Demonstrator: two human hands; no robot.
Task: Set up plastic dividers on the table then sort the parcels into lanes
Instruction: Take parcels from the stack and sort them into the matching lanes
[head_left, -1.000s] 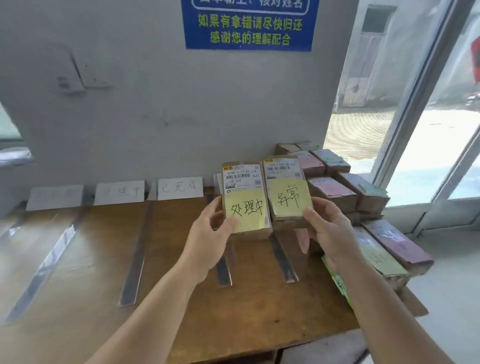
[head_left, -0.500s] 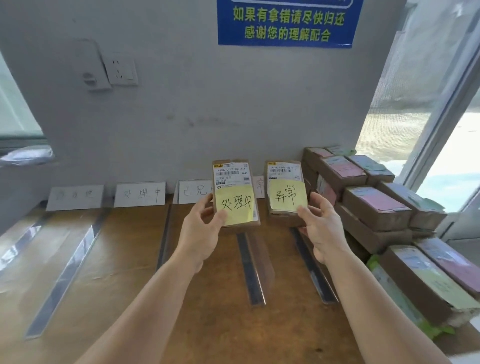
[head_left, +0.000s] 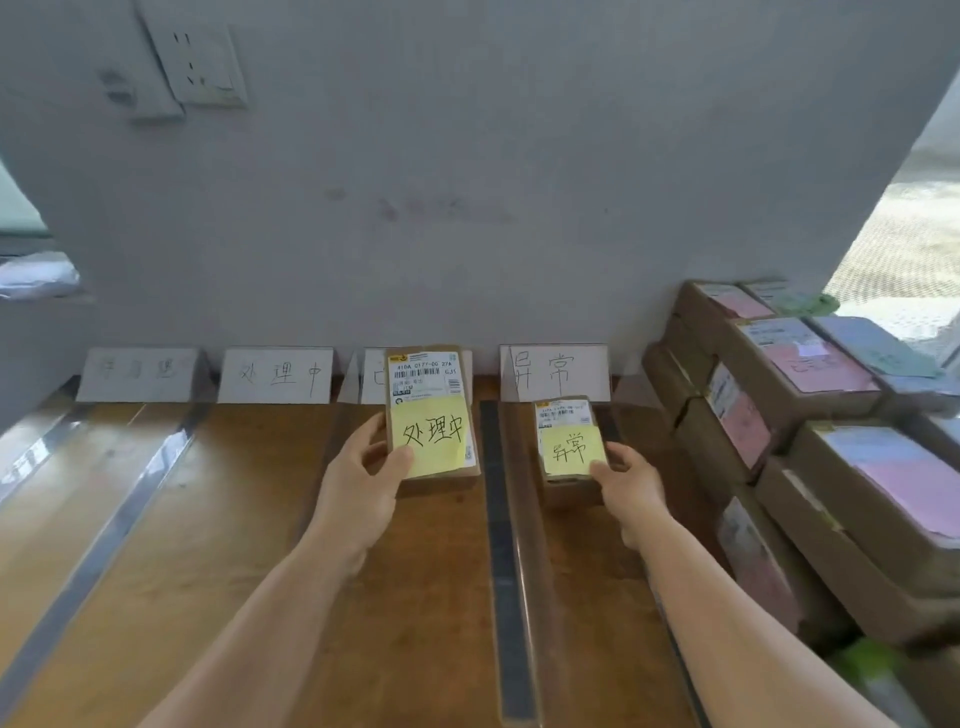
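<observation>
Two bare hands up, the left hand (head_left: 363, 483) and the right hand (head_left: 631, 480), each holding one small brown cardboard parcel: two held parcels (head_left: 431, 410), each with one yellow sticky note (head_left: 428, 434). Four white paper lane signs (head_left: 275, 375) stand along the wooden table's (head_left: 249, 545) far edge. Three clear plastic divider strips (head_left: 506, 561) show plainly. At the right edge, a stack of brown boxes (head_left: 810, 395), roughly ten; the exact count is unclear.

Your daylight enters from the window (head_left: 904, 244) at right, blown out; dividers (head_left: 78, 525) glare; edges bend and blur softly.
</observation>
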